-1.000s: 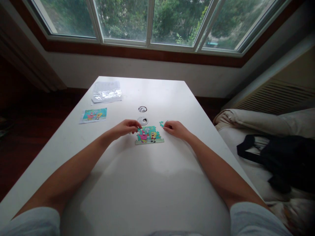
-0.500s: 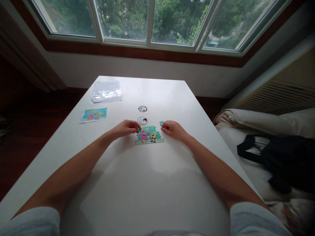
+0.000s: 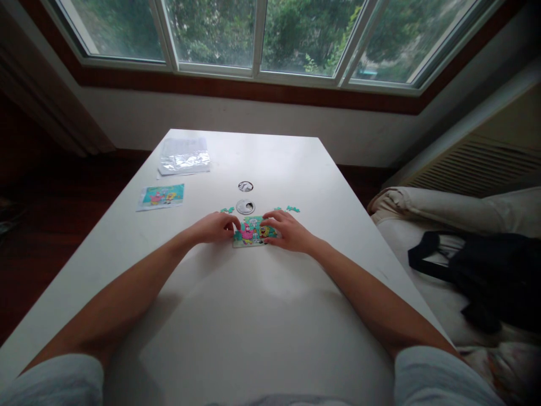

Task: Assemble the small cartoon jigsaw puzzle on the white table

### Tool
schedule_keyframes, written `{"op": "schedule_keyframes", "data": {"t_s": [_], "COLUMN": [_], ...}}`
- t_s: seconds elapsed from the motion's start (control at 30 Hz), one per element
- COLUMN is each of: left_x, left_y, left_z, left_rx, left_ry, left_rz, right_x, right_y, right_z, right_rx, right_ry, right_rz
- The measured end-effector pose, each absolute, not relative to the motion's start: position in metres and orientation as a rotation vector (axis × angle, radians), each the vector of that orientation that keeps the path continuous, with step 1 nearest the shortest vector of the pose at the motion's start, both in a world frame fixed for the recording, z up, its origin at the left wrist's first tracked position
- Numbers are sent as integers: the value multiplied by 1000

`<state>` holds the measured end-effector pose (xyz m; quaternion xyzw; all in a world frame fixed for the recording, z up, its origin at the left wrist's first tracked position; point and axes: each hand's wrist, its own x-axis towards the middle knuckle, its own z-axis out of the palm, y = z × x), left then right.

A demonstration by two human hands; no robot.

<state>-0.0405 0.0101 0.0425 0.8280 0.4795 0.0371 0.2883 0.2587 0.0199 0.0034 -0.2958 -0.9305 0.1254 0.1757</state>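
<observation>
A small jigsaw puzzle [image 3: 250,231] with cartoon figures on a teal ground lies partly assembled on the white table [image 3: 262,316]. At its left edge is my left hand [image 3: 216,227], its fingers curled and pinched together; whatever lies between the fingertips is hidden. My right hand [image 3: 291,232] spans the puzzle's right part, with thumb and fingers apart and fingertips on or just over the picture. Loose teal puzzle pieces [image 3: 293,209] lie beyond my right hand. More loose pieces [image 3: 227,210] are just past my left hand.
Two round inserts [image 3: 245,207] are set in the table beyond the puzzle. On the left lies a picture card [image 3: 163,196] with the same cartoon scene, and behind it a clear plastic bag [image 3: 185,156]. A dark bag [image 3: 494,276] rests on the pale seat at right.
My right hand has moved left and toward me, from the loose pieces onto the puzzle's right side, and its fingers have spread. My left hand has shifted slightly toward me along the left edge.
</observation>
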Motion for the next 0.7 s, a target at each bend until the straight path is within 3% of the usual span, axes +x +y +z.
{"op": "schedule_keyframes", "data": {"t_s": [0.7], "left_x": [-38], "left_y": [4], "left_z": [44], "left_rx": [2337], "left_ry": [1297], "left_rz": [91], "right_x": [258], "right_y": [20], "right_z": [4], "right_rx": [-870], "right_ry": [-2670], "right_rz": [372]}}
